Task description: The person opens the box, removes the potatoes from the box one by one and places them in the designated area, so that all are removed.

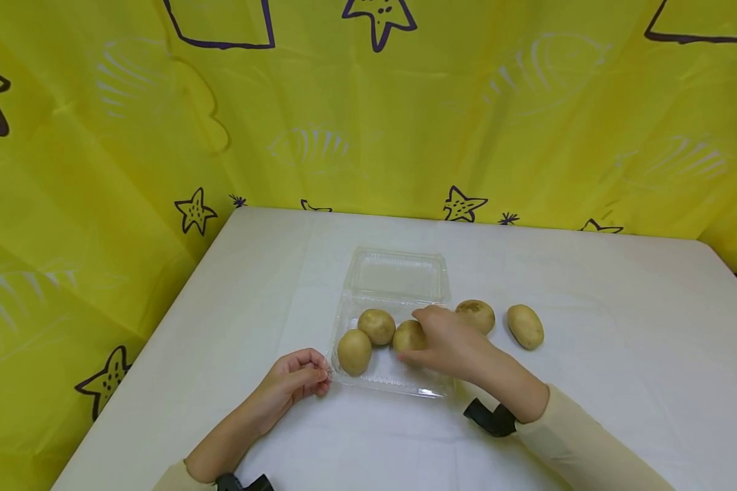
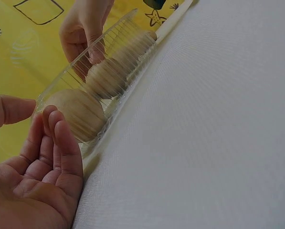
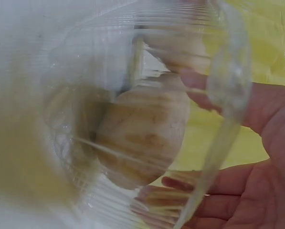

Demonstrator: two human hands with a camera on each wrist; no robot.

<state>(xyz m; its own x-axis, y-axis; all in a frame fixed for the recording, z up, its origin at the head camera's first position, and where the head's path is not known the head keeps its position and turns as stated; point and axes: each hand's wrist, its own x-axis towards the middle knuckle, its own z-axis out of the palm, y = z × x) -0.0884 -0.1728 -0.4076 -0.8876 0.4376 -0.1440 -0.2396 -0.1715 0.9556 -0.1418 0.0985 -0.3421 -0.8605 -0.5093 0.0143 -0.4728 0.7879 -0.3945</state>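
A clear plastic clamshell container [image 1: 393, 389] lies on the table with its lid [image 1: 399, 274] folded back, away from me. Thumb and fingertips of my left hand [image 1: 297, 375] pinch its left rim. Inside the base, one potato [image 1: 354, 352] sits at the left and another potato [image 1: 377, 326] just behind it. My right hand [image 1: 451, 344] reaches in from the right and grips a third potato [image 1: 407, 337], thumb on the near side and fingers over the far side. Seen through the ribbed wall in the right wrist view, that potato [image 3: 144, 133] lies between thumb and fingers.
Right of the container, a brown-marked potato [image 1: 475, 315] lies partly behind my right hand, and an oval potato [image 1: 525, 327] rests farther right. A white cloth [image 1: 620, 382] covers the table. Yellow patterned curtain [image 1: 405, 123] hangs along the back and left.
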